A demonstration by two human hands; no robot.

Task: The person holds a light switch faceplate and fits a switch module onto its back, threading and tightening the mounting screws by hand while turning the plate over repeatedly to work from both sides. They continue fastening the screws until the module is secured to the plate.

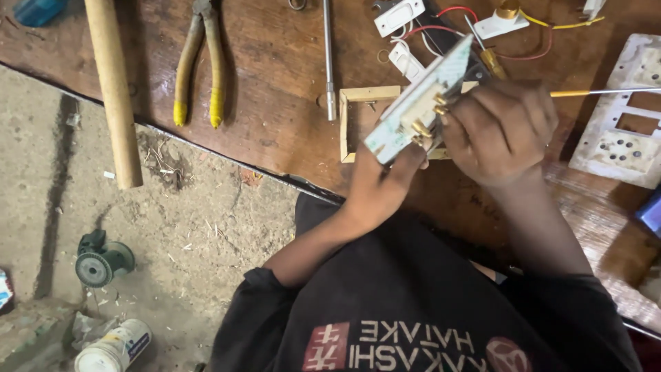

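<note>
1. The left hand point(375, 189) was closed on the bottom of a white switch plate point(420, 103), holding it tilted above the wooden table point(275, 103) near its front edge.
2. The right hand point(499, 131) was curled tight on the plate's brass parts, hiding them.
3. A small wooden frame point(358, 96) lay under the plate.
4. Yellow-handled pliers point(200, 62) and a metal rod point(328, 55) lay further left.
5. A wooden stick point(113, 89) hung over the table's edge.
6. A grey switch board point(630, 114) lay by the right edge.
</note>
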